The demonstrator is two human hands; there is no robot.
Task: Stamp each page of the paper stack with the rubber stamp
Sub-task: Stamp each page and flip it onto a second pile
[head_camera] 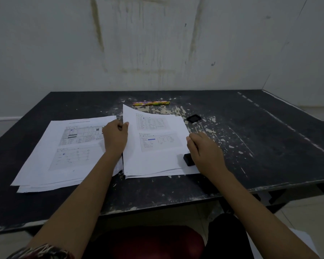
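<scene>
Two piles of printed pages lie side by side on the black table (251, 146). The right paper stack (157, 161) has its top sheet (133, 116) lifted along the left edge, where my left hand (115, 137) pinches it between thumb and fingers. The left pile (64, 152) lies flat. My right hand (204, 152) holds the black rubber stamp (188, 159) down on the lower right corner of the right stack. Most of the stamp is hidden under the hand.
A small black square stamp lid or pad (194, 118) lies beyond the right stack. A multicoloured pencil (151, 103) rests further back near the wall. The table's paint is chipped, and its front edge (157, 208) runs just above my lap.
</scene>
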